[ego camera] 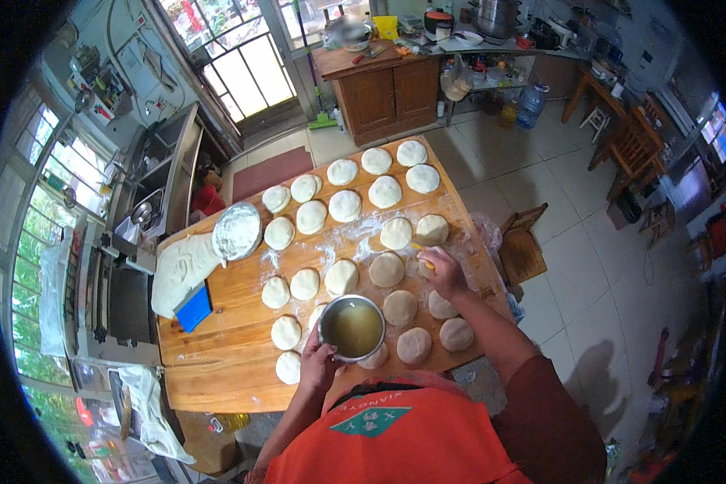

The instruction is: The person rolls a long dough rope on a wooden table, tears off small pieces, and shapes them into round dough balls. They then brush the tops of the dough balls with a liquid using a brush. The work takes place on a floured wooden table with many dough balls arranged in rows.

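My left hand (320,363) grips the rim of a metal bowl (352,328) that holds a cloudy yellowish liquid, over the near part of the wooden table. My right hand (444,271) holds a thin yellow-orange tool (424,254), perhaps a brush; its tip is near a round dough piece (432,230) towards the table's right side. Rows of round, flat dough pieces (345,206) lie on the floured table, some partly hidden under the bowl and my arm. A bowl of white flour (237,231) stands at the left beside a large slab of dough (184,269). A blue scraper (193,308) touches the slab's lower edge.
The wooden table (218,375) spans the view before me. A wooden chair (523,245) stands close by its right edge. Beyond the far edge are a wooden cabinet (387,100) and a dark red mat (272,174). A sink counter (178,163) and an oven-like appliance (130,308) stand at the left.
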The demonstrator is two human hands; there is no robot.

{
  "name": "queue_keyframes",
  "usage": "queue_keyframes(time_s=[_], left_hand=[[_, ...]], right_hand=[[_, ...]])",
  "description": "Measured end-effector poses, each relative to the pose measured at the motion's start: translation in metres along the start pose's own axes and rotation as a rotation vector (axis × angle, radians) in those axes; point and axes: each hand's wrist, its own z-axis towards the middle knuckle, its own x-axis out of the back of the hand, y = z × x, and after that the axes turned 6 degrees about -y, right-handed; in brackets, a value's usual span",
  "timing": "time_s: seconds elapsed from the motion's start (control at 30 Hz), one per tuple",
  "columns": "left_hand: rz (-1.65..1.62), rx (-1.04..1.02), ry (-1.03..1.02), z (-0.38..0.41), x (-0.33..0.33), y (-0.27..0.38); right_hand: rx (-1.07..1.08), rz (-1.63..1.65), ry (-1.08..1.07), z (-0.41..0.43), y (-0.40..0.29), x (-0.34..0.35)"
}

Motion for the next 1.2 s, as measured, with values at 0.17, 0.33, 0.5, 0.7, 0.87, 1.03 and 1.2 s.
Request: queue_keyframes(time_s=[0.17, 0.33, 0.5, 0.7, 0.87, 1.03, 1.2], left_hand=[[0.103, -0.001, 0.081, 0.002, -0.006, -0.002], [0.115, -0.01, 0.079, 0.001, -0.009, 0.003], [0.142, -0.029, 0.012, -0.01, 0.0, 0.008], [0.152, 0.0, -0.061, -0.023, 0.033, 0.018], [0.123, 0.043, -0.063, -0.043, 0.062, 0.019], [0.048, 0.086, -0.06, -0.074, 0.085, 0.028], [0.022, 0.064, 0.002, -0.096, 0.108, 0.029]], right_hand=[[-0.328, 0.895, 0.254, -0.004, -0.093, 0.025], [-0.445, 0.89, 0.021, -0.038, -0.168, 0.026], [-0.334, 0.553, -0.068, -0.066, -0.172, -0.013], [-0.521, 0.802, 0.123, -0.066, -0.205, 0.042], [-0.704, 0.957, 0.519, -0.109, -0.109, 0.038], [-0.87, 0.546, 0.827, -0.175, -0.036, 0.043], [-0.412, -0.152, 0.422, -0.14, -0.084, 0.035]])
